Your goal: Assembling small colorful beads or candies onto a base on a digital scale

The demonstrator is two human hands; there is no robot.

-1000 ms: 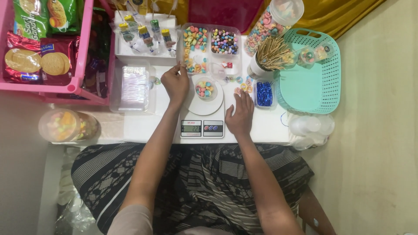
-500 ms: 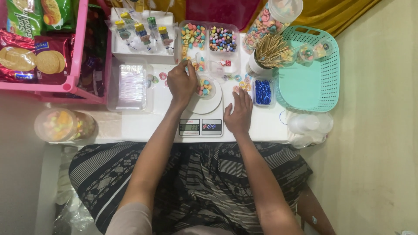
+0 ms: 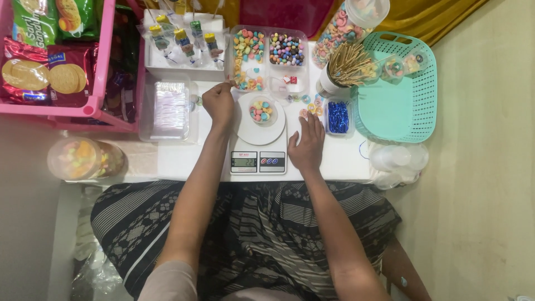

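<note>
A small clear cup of pastel candies stands on the round plate of a white kitchen scale. My left hand hovers just left of the cup, fingers curled together; I cannot see anything in them. Beyond it lies a clear divided tray of coloured candies. My right hand rests flat on the white table to the right of the scale, fingers spread, near a few loose candies.
A teal basket with filled cups sits at right, beside a cup of gold sticks and a blue-filled box. A pink rack of biscuit packs, small bottles, a lidded tub and a candy jar are at left.
My left hand drew back from over the cup on the scale to its left side. My right hand stayed flat on the table.
</note>
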